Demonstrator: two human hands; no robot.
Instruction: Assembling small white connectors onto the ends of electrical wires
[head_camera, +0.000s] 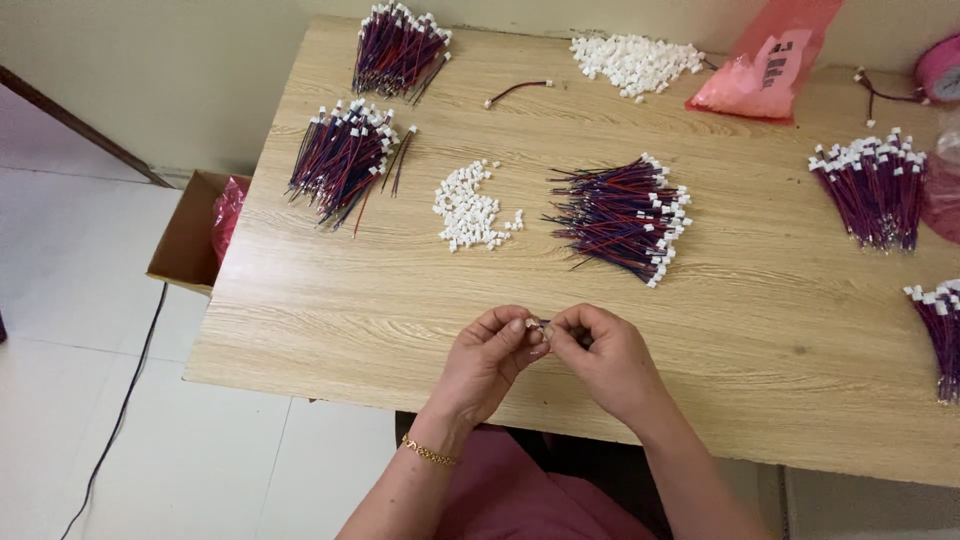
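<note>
A small white connector housing (533, 324) sits pinched between the fingertips of the left hand (487, 360) and the right hand (600, 358), low over the near edge of the wooden table (760, 320). Both hands are closed on it, thumbs and forefingers meeting at the piece, probably so that so tiny a part can be steadied from both sides; any wire in it is too small to make out. Just beyond the hands lie a loose pile of white housings (468, 207) and a fanned bundle of red and blue wire leads (620, 215), both within easy reach. More bundles (342, 160) lie further left, apart from these.
</note>
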